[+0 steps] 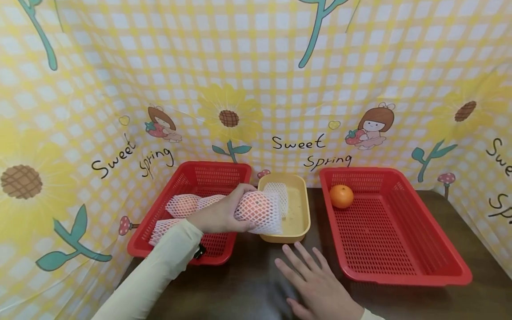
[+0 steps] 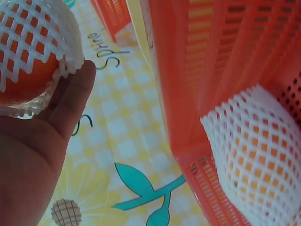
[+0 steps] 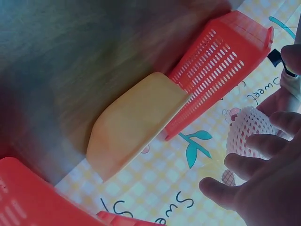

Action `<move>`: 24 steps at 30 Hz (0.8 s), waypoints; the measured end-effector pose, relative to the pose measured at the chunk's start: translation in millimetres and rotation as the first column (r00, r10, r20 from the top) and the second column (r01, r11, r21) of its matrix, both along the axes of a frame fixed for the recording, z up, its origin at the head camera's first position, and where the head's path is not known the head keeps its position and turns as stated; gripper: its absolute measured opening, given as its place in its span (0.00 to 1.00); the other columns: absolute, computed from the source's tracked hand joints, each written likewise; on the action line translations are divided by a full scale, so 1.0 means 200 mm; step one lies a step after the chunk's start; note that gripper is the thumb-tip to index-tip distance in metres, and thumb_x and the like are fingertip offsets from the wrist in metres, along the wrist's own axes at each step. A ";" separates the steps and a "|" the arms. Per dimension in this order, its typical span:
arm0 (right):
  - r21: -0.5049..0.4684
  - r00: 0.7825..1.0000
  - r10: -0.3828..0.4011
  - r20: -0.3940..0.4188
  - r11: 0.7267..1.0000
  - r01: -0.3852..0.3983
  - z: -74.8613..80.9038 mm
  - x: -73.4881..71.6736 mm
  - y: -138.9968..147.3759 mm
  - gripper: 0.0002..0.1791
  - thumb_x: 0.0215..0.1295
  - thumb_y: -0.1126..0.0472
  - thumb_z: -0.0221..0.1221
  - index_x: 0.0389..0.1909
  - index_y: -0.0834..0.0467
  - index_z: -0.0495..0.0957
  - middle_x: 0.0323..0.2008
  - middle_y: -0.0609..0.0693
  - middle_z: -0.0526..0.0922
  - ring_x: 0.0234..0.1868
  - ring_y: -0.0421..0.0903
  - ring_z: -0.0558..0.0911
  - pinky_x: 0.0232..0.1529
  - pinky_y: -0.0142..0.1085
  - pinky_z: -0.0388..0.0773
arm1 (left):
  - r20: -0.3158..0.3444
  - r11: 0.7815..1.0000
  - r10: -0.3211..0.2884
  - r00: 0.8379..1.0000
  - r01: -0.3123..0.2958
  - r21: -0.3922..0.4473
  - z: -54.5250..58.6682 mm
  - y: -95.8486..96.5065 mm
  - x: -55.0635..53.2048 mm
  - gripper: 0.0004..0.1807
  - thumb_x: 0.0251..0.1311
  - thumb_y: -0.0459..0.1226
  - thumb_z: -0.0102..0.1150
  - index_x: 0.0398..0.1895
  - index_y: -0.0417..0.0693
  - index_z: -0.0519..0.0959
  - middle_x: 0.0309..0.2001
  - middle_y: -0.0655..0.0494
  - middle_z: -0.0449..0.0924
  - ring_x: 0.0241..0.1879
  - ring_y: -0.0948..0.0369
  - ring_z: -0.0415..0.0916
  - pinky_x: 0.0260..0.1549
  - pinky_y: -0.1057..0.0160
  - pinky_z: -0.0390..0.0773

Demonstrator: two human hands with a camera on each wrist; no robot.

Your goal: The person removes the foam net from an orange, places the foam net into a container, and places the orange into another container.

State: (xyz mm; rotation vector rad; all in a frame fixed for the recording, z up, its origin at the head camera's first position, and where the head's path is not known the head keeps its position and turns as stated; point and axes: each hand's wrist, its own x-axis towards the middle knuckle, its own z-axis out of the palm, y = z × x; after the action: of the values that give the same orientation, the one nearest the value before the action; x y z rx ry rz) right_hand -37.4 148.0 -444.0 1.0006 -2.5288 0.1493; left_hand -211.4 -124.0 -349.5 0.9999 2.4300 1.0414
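Observation:
My left hand [image 1: 222, 215] grips an orange fruit in a white foam net [image 1: 258, 211], raised between the left red basket [image 1: 230, 253] and the yellow tub [image 1: 298, 213]. In the left wrist view the fingers curl round the fruit [image 2: 26, 75], whose orange skin shows through the mesh. Several more netted fruits [image 1: 184, 205] lie in the left basket, partly hidden by the hand and sleeve. My right hand [image 1: 320, 284] is held with its fingers spread over the table in front of the tub, with nothing in its grasp.
An empty foam net [image 1: 280, 193] lies in the yellow tub. The right red basket [image 1: 380, 240] has one bare orange [image 1: 342, 196] in its far left corner. All three containers stand on a dark wooden table [image 1: 232, 289], with a yellow checked cloth [image 1: 272, 102] hanging behind.

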 end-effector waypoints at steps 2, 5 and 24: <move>0.005 1.000 0.005 -0.016 1.000 -0.005 -0.01 0.01 0.01 0.47 0.52 0.40 0.71 0.73 0.52 0.67 0.77 0.56 0.58 0.73 0.60 0.62 0.57 0.63 0.68 | -0.005 1.000 -0.002 1.000 0.002 -0.020 -0.01 0.01 0.02 0.50 0.47 0.56 0.76 0.70 0.66 0.54 0.60 0.59 0.67 0.53 0.57 0.72 0.53 0.50 0.75; 0.001 0.999 0.010 -0.044 1.000 -0.010 -0.01 0.02 0.03 0.48 0.50 0.40 0.72 0.72 0.52 0.68 0.76 0.56 0.59 0.72 0.60 0.63 0.56 0.63 0.69 | -0.016 0.998 -0.007 1.000 0.006 -0.059 -0.02 0.01 0.06 0.50 0.48 0.57 0.74 0.71 0.66 0.53 0.60 0.59 0.67 0.54 0.58 0.71 0.54 0.50 0.73; -0.042 0.996 0.002 -0.085 0.999 -0.006 -0.03 0.13 0.13 0.43 0.58 0.41 0.67 0.73 0.50 0.66 0.76 0.54 0.60 0.71 0.55 0.65 0.61 0.59 0.63 | -0.072 0.987 -0.103 0.992 0.093 -0.129 -0.13 0.05 0.30 0.48 0.54 0.57 0.69 0.71 0.54 0.55 0.59 0.57 0.64 0.48 0.63 0.73 0.50 0.62 0.76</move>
State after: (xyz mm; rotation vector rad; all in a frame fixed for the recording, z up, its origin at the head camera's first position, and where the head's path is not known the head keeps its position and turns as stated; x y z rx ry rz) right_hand -12.3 174.2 -450.9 0.9748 -2.4367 0.1574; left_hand -151.1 -113.0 -375.1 1.1244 2.4465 0.8200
